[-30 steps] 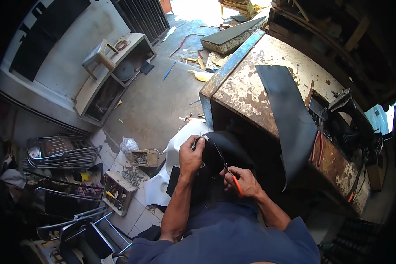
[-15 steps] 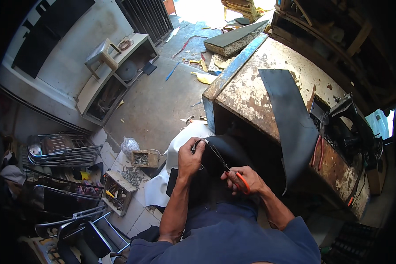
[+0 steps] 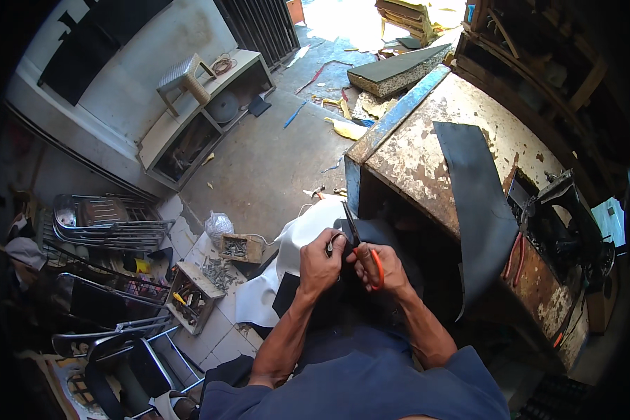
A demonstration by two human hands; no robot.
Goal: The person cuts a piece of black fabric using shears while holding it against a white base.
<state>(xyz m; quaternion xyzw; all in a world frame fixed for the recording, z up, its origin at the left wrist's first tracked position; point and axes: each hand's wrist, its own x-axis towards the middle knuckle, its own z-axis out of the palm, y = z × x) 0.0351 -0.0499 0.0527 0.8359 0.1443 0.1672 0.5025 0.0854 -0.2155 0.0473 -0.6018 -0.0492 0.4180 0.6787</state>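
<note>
My right hand (image 3: 383,269) grips scissors (image 3: 377,271) with orange handles and dark blades. The blades point away from me, slightly left, and stand close beside my left hand (image 3: 320,262). The left fingers are closed in a pinch, with a small dark edge showing at the fingertips; what it belongs to is hard to make out. Beneath both hands, black sheet material (image 3: 397,241) lies over my lap. White sheet material (image 3: 302,227) hangs to its left, beyond the left hand.
At right, a worn workbench (image 3: 406,168) carries a long black sheet (image 3: 472,178), red-handled pliers (image 3: 516,257) and a dark sewing machine (image 3: 563,213). Boxes of hardware (image 3: 239,248) and tools (image 3: 194,297) sit at left, near folded metal chairs (image 3: 112,222). A stool (image 3: 182,80) tops a low cabinet.
My right hand has come nearer my left, and the scissors have swung from pointing at the left fingers to pointing more straight ahead. The whole view has shifted slightly.
</note>
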